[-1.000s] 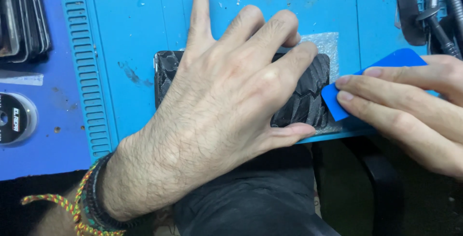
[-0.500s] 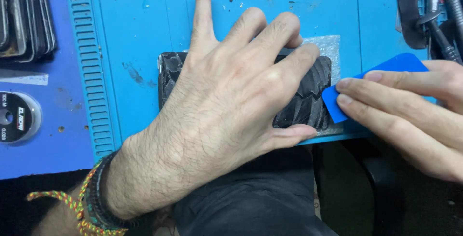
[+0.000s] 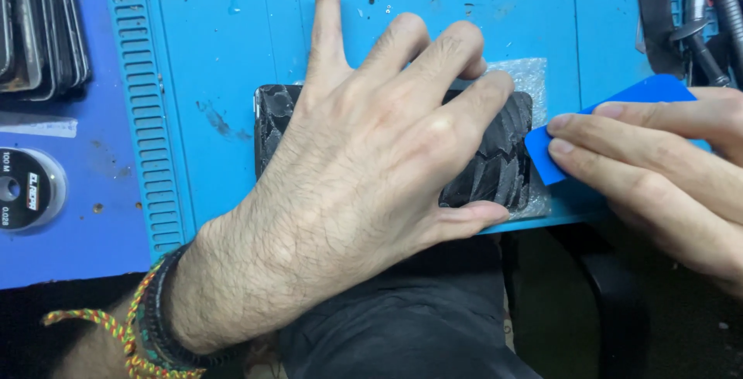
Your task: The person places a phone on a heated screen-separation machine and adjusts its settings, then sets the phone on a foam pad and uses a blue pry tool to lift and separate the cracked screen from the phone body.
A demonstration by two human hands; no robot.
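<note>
**Mia:** Where is the black phone?

**Sam:** It lies flat on the blue mat, close to the mat's near edge. Most of it hides under the left hand. You can see its dark, bumpy back at the left end and at the right end.

**Mia:** What is the left hand doing?

**Sam:** It is spread out flat and presses down on top of the phone. It is not closed around it. The pointer finger sticks out straight, away from the person. The thumb lies along the near side of the phone.

**Mia:** And the right hand?

**Sam:** It comes in from the right. Its fingers pinch a blue plastic card. The corner of the card touches the right end of the phone.

**Mia:** What is under the phone there?

**Sam:** A bit of clear bubble wrap peeks out at that end.

**Mia:** What else is around?

**Sam:** Some colourful wristbands are on the left wrist. A round spool sits far to the left, well apart from the phone. Dark flat frames are stacked in the far left corner. Metal tools lie at the far right, near the card.
</note>
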